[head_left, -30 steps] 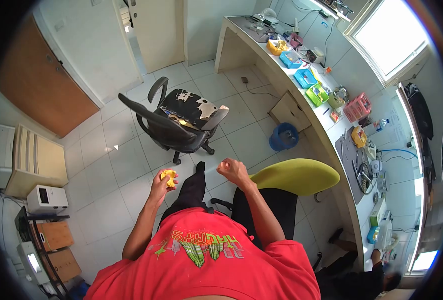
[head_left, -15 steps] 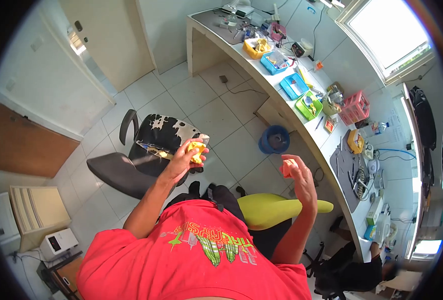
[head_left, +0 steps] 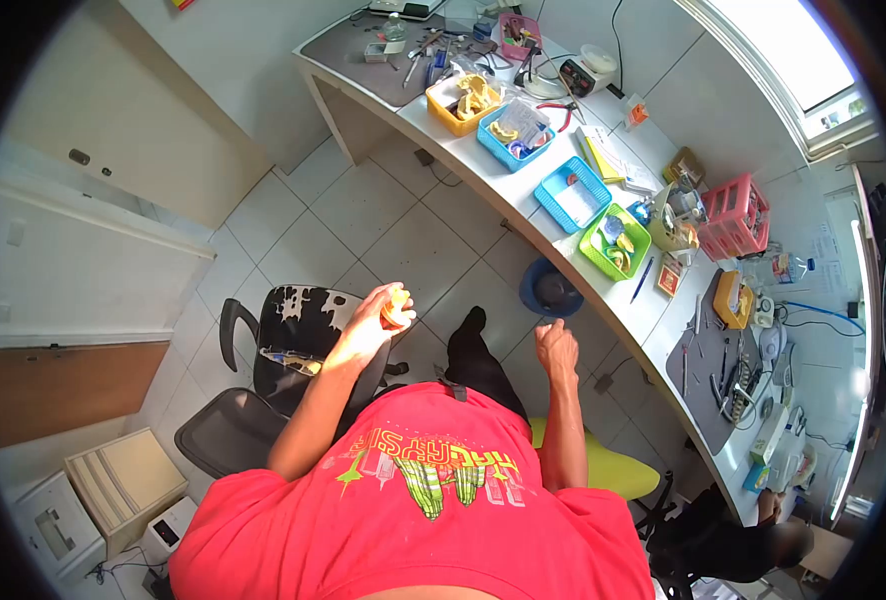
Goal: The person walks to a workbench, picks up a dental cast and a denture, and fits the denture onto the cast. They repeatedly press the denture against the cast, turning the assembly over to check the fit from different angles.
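My left hand (head_left: 371, 325) is closed round a small yellow-orange piece (head_left: 397, 308), which shows between its fingers in front of the black-and-white patched chair (head_left: 308, 308). My right hand (head_left: 558, 350) is a fist over the floor, just below the blue bin (head_left: 551, 288) in view. Its fingers hide whatever they may hold. The two hands are well apart, and neither touches the workbench.
The long curved workbench (head_left: 653, 325) carries a yellow basket (head_left: 456, 123), blue baskets (head_left: 573, 195), a green basket (head_left: 615, 242), a pink crate (head_left: 735, 222) and tools. A dark mesh chair (head_left: 228, 432) stands at the left. Another person in black (head_left: 718, 545) is at the lower right.
My view has shifted towards the bench. My right hand has lowered and closed, and its orange piece no longer shows. My left hand still holds its piece. One leg has stepped forward.
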A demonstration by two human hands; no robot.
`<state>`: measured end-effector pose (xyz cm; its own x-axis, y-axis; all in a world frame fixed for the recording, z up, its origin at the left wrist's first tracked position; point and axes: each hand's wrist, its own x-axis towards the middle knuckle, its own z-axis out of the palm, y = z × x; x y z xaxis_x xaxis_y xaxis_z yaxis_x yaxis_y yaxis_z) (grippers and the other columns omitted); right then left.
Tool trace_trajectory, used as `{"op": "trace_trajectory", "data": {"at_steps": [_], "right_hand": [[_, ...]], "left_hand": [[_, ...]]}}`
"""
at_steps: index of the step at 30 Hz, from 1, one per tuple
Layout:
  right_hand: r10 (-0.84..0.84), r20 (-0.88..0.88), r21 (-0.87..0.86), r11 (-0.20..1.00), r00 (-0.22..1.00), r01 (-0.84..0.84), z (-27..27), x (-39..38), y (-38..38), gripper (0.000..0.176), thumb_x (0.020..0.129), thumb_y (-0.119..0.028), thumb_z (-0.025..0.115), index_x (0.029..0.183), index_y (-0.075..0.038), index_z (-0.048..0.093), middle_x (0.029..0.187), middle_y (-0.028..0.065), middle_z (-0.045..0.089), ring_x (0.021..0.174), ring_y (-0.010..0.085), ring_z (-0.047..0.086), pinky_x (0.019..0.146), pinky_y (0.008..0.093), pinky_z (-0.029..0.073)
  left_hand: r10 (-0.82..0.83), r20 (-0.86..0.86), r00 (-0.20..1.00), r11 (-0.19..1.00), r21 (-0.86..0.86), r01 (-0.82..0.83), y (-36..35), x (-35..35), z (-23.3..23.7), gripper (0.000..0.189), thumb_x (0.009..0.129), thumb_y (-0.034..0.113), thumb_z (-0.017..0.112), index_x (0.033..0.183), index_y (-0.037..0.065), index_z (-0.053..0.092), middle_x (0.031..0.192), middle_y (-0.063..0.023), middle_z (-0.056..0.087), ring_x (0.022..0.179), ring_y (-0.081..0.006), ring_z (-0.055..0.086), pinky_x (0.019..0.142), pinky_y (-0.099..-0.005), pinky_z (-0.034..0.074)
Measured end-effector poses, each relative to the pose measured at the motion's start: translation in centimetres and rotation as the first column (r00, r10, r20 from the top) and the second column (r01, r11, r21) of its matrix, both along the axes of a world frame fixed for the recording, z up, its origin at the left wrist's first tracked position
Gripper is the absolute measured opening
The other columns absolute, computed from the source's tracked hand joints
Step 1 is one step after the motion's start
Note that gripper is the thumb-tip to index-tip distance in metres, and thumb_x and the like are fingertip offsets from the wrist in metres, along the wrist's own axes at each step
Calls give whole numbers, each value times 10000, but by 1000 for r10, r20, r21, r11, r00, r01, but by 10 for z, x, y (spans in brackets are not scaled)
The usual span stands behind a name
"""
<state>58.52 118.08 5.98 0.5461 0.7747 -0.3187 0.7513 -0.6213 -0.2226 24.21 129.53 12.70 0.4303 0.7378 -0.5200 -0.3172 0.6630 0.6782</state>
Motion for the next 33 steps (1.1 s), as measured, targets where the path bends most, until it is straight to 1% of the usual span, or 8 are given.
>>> {"op": "trace_trajectory", "data": {"at_steps": [1,4,6,9,17,21,27,33], "right_hand": [[-122,-308,15,991,943,134,-4,9,9,428,923,-345,425,1093,8,598,967,301,657,940,485,621,820,524,492],[-93,-117,-19,996,989,92,9,11,35,393,930,-321,457,1115,-4,597,866,224,676,825,380,667,726,459,523],[-153,-682,39,969,715,245,23,13,53,380,946,-307,484,1170,-14,571,803,119,646,742,217,642,652,351,518],[-170,-858,67,898,485,434,28,13,86,382,966,-315,481,1208,-25,540,804,58,615,741,124,590,629,281,496],[-244,-966,-89,628,87,773,46,32,163,520,971,-317,457,1409,-50,368,978,98,638,756,154,609,682,291,500],[-248,-960,-38,576,130,817,48,34,195,575,976,-292,461,1473,-54,298,950,87,644,754,146,603,678,272,495],[-378,-565,390,661,733,641,29,23,210,454,902,-250,624,1266,1,525,942,147,653,745,235,637,687,354,518],[-245,-182,518,800,952,304,41,32,222,404,801,-118,678,1166,-10,543,1047,212,532,976,393,548,831,463,474]], "left_hand": [[11,-77,997,1000,-11,-12,8,14,-3,384,1031,295,441,1319,46,491,1141,-132,605,967,-251,633,838,-368,520],[-59,-47,997,998,-32,57,41,50,-4,379,1010,320,491,1297,72,506,1112,-107,613,934,-211,636,803,-325,513],[-108,-60,992,994,-30,106,57,73,-3,363,1004,305,506,1277,66,517,1112,-103,613,919,-209,644,811,-324,518],[-159,-21,987,985,-68,157,90,108,1,348,1002,286,510,1261,54,525,1115,-103,610,912,-219,651,829,-342,522],[-530,-83,844,847,-97,523,186,181,10,377,1013,295,477,1317,71,488,1122,-83,599,886,-190,661,822,-317,518],[-761,-175,625,646,-109,756,233,211,-8,401,1028,338,440,1335,82,466,1114,-72,590,888,-169,674,782,-295,522],[-869,-249,427,461,-94,882,266,245,-28,323,1016,236,432,1286,71,495,1103,-71,597,885,-144,676,725,-248,522],[-608,-717,340,282,206,937,260,271,-43,347,884,102,555,1224,35,540,1044,-135,662,893,-226,677,816,-330,528]]}}
